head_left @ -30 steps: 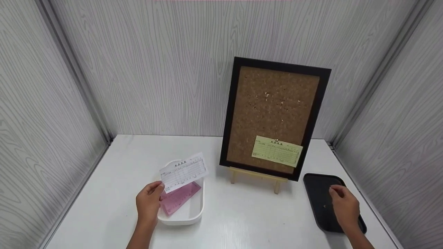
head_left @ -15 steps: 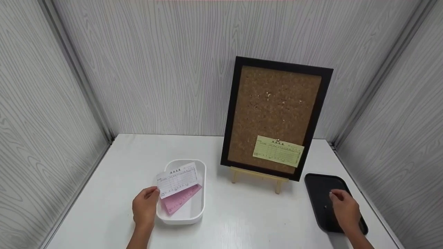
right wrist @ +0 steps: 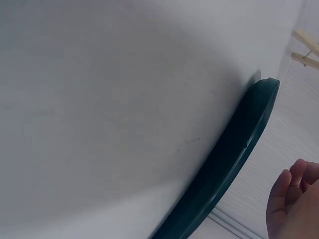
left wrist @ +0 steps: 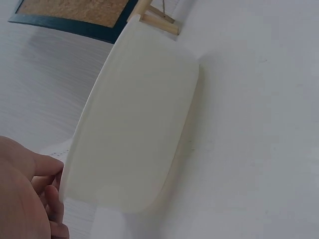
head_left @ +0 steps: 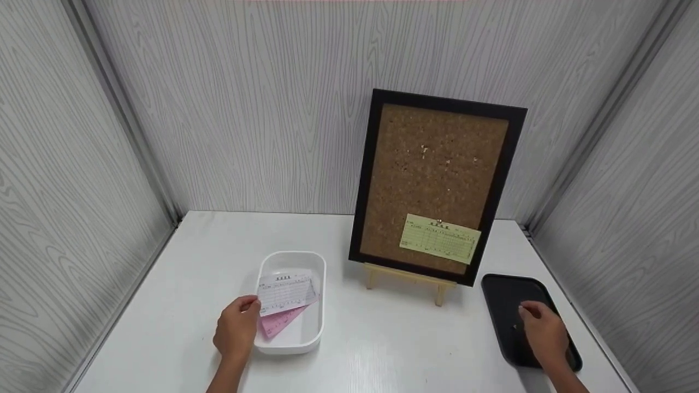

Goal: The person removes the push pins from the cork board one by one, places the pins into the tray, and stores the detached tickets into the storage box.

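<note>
My left hand (head_left: 237, 327) pinches the left edge of a white printed slip (head_left: 286, 295) between thumb and fingers. The slip lies over a pink slip (head_left: 281, 321) in a white plastic tub (head_left: 322, 305). In the left wrist view, the fingers are right at the tub's rim (left wrist: 79, 134). My right hand (head_left: 543, 330) is over a black tray (head_left: 505, 289), thumb and index fingertips together. A tiny pale object (head_left: 520, 309) shows at those fingertips; I cannot tell its kind. Another small, shiny piece (head_left: 514, 327) lies on the tray.
A black-framed cork board (head_left: 437, 185) leans on a small wooden easel (head_left: 409, 274) behind the hands. A yellow printed slip (head_left: 439, 240) is pinned at its lower right. Grained panels (head_left: 273, 109) wall in the white table (head_left: 377, 338).
My left hand has lowered the white slip into the tub, so it now covers more of the pink slip. My right hand has dropped slightly over the tray.
</note>
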Action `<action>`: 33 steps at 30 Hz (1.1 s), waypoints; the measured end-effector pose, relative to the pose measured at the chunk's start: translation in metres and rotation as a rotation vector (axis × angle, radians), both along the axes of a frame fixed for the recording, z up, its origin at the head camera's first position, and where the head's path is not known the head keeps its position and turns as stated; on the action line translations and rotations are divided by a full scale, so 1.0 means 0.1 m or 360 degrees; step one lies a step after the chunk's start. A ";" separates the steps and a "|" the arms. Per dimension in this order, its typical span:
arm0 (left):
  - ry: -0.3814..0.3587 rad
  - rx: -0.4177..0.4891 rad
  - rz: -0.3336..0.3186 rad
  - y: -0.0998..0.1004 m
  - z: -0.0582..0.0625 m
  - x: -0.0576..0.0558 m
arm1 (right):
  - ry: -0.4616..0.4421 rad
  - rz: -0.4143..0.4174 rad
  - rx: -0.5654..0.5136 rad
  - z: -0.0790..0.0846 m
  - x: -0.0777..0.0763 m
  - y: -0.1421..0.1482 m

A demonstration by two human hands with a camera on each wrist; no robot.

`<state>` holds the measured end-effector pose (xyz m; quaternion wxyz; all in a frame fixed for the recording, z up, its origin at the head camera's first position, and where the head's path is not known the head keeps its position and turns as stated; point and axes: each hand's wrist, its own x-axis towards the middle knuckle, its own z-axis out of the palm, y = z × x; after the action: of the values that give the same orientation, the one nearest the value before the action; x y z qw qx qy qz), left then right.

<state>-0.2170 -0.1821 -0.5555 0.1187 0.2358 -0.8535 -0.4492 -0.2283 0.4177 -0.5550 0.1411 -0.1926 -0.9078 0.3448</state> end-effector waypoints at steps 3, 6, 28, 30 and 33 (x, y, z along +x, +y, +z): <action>0.0038 -0.0111 -0.0003 0.02 0.00 0.01 | 0.0015 0.0009 -0.0008 -0.01 -0.01 0.00; 0.0068 -0.0185 -0.0019 0.07 -0.01 0.00 | 0.0017 0.0018 -0.0022 -0.02 -0.02 0.02; 0.0045 -0.0372 -0.0114 0.12 0.02 0.01 | -0.0259 0.0170 0.0066 -0.05 -0.02 0.09; 0.0063 -0.0381 -0.0110 0.11 0.02 0.02 | -0.0274 0.0179 0.0074 -0.04 -0.01 0.09; 0.0092 -0.0411 -0.0108 0.10 0.02 0.03 | -0.0303 0.0191 0.0085 -0.05 -0.01 0.10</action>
<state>-0.2139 -0.1718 -0.5533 0.1572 0.1765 -0.9080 -0.3458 -0.2292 0.4280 -0.5597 0.0384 -0.1659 -0.9359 0.3084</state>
